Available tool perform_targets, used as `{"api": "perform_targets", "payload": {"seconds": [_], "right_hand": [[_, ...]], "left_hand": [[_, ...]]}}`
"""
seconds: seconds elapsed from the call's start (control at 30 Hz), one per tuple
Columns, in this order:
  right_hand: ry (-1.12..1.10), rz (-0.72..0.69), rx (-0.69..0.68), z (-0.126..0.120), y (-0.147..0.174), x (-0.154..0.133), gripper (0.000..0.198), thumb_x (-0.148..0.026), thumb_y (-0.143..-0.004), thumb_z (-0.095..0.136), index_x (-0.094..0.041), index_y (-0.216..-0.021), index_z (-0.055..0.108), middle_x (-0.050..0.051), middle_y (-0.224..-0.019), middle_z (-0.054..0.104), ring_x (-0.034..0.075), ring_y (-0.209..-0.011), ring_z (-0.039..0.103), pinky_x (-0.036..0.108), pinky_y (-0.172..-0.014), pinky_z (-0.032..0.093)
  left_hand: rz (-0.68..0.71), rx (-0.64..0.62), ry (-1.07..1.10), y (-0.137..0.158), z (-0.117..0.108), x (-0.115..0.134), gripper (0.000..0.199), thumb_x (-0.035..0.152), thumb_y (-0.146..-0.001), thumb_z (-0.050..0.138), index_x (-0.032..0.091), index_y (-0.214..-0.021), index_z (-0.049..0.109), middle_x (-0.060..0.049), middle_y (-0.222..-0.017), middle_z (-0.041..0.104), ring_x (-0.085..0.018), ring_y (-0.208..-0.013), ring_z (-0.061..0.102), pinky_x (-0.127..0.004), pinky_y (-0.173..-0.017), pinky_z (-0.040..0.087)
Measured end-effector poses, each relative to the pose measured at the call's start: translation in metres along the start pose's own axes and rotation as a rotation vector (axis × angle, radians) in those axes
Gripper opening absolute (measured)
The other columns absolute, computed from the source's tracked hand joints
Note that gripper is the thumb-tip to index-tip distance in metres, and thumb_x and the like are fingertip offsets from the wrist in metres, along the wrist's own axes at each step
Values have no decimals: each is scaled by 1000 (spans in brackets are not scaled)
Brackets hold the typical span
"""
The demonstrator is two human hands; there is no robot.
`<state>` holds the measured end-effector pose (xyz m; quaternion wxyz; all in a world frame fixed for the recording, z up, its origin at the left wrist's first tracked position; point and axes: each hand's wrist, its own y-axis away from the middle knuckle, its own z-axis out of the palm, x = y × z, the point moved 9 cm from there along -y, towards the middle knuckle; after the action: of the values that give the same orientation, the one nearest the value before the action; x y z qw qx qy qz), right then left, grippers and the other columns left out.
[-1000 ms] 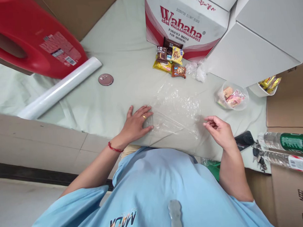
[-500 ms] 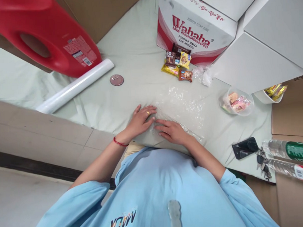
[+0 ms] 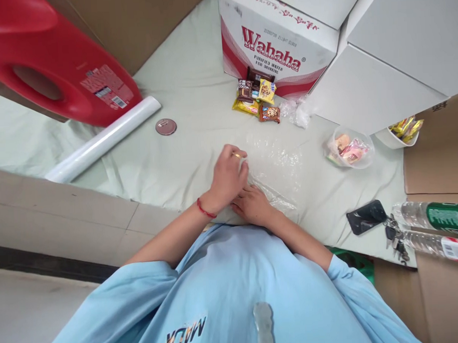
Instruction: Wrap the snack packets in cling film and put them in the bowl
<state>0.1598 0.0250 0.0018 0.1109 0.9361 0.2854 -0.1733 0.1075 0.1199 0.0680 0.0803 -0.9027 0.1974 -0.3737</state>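
A thin, shiny sheet of clear plastic film [image 3: 276,162] lies spread on the cloth in front of me. My left hand [image 3: 231,171], with a ring and a red bracelet, is closed at the film's left edge, fingers curled and thumb pressed against them. A bit of whitish, crumpled film shows by its fingertips. Just below it, my right hand [image 3: 252,203] lies flat on the film's near side, fingers stretched out and partly covered by the left hand.
Small wrapped snacks [image 3: 254,93] and crumpled plastic [image 3: 296,111] sit before a Wahaha carton [image 3: 273,45]. A white roll [image 3: 103,141], round brown disc [image 3: 166,126] and red jug [image 3: 79,71] are left. Right are a snack tub [image 3: 350,149], phone [image 3: 366,216], keys [image 3: 394,236] and bottles [image 3: 418,215].
My left hand has moved right and curled from spread fingers into a pinch at the film's edge. My right hand has shifted slightly and now lies flatter. The whole view has shifted a little.
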Motion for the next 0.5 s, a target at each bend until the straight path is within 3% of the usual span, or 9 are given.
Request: {"api": "perform_targets", "payload": {"seconds": [0.1, 0.2, 0.3, 0.4, 0.5], "right_hand": [[-33, 10, -2, 2, -1, 3, 30, -34, -107, 57, -17, -119, 79, 14, -119, 77, 30, -119, 62, 43, -98, 47], [-58, -20, 4, 1, 2, 1, 33, -34, -106, 59, -20, -133, 73, 12, -130, 74, 29, -120, 60, 45, -100, 47], [-106, -41, -2, 0, 7, 0, 42, -34, -107, 58, -23, -147, 64, 11, -147, 66, 28, -119, 60, 47, -102, 49], [-248, -62, -8, -8, 16, 0, 42, -28, -106, 56, -23, -147, 63, 10, -160, 56, 28, -125, 61, 48, -108, 49], [-495, -102, -15, -30, 26, 6, 39, -32, -108, 53, -25, -144, 66, 9, -154, 62, 24, -127, 65, 43, -108, 52]], "left_hand": [[69, -112, 15, 8, 26, 8, 34, 33, -105, 44, 17, -123, 68, -16, -138, 64, -26, -128, 60, -45, -112, 49], [13, -216, -149, 6, 46, -17, 46, 37, -107, 38, 16, -140, 62, -19, -160, 52, -32, -152, 44, -58, -126, 31], [-5, -275, -259, 0, 50, -38, 54, 40, -110, 30, 20, -155, 50, -16, -170, 40, -31, -161, 32, -64, -130, 13], [17, -301, -298, -3, 48, -44, 57, 43, -110, 27, 24, -163, 42, -14, -174, 33, -30, -163, 28, -67, -130, 3], [13, -295, -291, -3, 48, -44, 60, 45, -110, 30, 25, -167, 34, -14, -176, 29, -29, -164, 25, -68, -130, 0]]}}
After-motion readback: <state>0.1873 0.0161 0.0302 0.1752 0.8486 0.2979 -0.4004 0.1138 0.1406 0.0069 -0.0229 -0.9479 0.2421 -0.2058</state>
